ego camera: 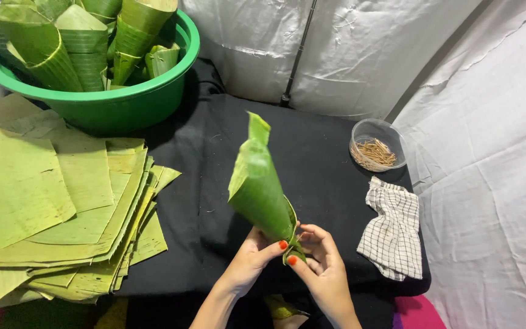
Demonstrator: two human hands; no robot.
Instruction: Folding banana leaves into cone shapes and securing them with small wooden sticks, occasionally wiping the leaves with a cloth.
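Observation:
A green banana-leaf cone [255,183] stands tilted over the black cloth, wide mouth up and to the left, narrow tip down between both hands. My left hand [248,262] grips the cone's lower part from the left, thumb pressed on the leaf. My right hand [324,268] pinches the folded tip from the right with thumb and forefinger. Both thumbs have red nails and nearly meet at the tip. A leaf scrap [284,307] lies below my wrists.
A stack of flat banana-leaf sheets [50,207] fills the left. A green basin [111,100] with several finished cones sits at the back left. A clear bowl of thin wooden sticks [375,149] and a checked cloth [394,231] lie right, white sheeting behind.

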